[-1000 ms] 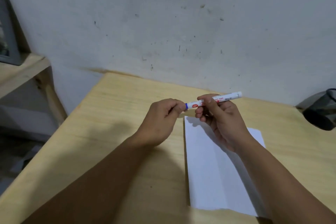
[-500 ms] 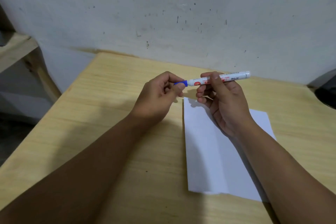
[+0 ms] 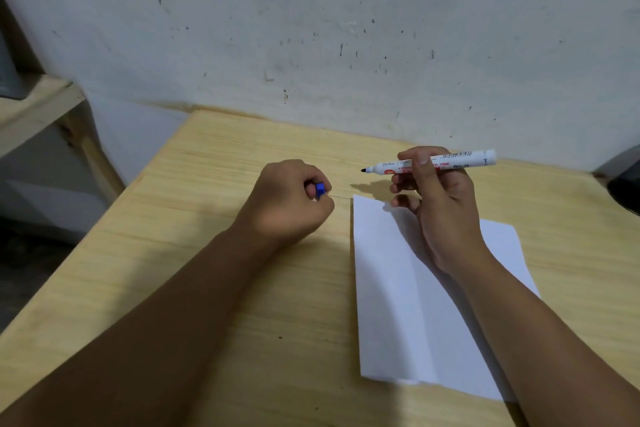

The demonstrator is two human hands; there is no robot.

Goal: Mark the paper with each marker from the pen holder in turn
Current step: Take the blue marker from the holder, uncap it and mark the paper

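Scuffed grey wall (image 3: pixel 311 28) at the back, pale wooden table (image 3: pixel 214 253) in front of me, and that was where I had both hands working. My right hand (image 3: pixel 440 204) pinched the white marker (image 3: pixel 450 163) between thumb and forefinger, barrel nearly level, dark nib bared and pointing left, well above the wood. My left hand (image 3: pixel 287 201) was curled into a loose fist around the blue cap (image 3: pixel 319 191), only its end peeking out between the fingers. White paper (image 3: pixel 391 288) lay flat under my right wrist, no stroke on the part I could see. Cap off, then; I judged the marking itself came next. To do it cleanly I reckoned the nib had to tip down and swing back over the sheet, since it hung beyond the paper's far-left corner, over bare table. A light touch would do, with the heel of the hand resting on the sheet so it didn't slide. Worth keeping that cap in the fist, ready to go back on. Off to the left stood a wooden shelf (image 3: pixel 34 107); at the far right edge sat a dark object (image 3: pixel 623 184), possibly the pen holder, too cropped to say. Nothing lay between nib and paper.
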